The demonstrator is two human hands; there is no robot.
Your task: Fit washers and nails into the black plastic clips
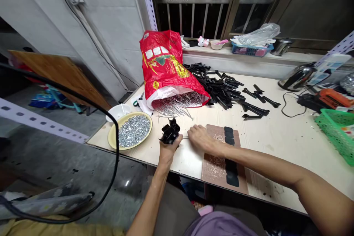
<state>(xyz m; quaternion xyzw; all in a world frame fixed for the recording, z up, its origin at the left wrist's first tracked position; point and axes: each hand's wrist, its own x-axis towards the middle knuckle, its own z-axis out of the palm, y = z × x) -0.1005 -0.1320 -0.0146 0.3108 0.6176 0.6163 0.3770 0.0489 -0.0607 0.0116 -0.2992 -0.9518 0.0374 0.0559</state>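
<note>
My left hand (pixel 168 150) is closed around a bunch of black plastic parts (pixel 170 133), held upright just above the table's front edge. My right hand (pixel 199 137) rests palm down beside it, fingers curled at the left edge of a brown board (pixel 218 162) that carries black pads. A thin metal pin lies between the two hands; whether the right fingers pinch it is hidden. A red bag (pixel 166 68) lies on its side behind the hands, spilling long metal pins (pixel 177 106).
A yellow plate (pixel 113 137) of small silver screws and a white bowl (pixel 118 111) sit at the left. A heap of black parts (pixel 224 88) lies behind. A kettle (pixel 297 76), cable, and green basket (pixel 336 129) stand right.
</note>
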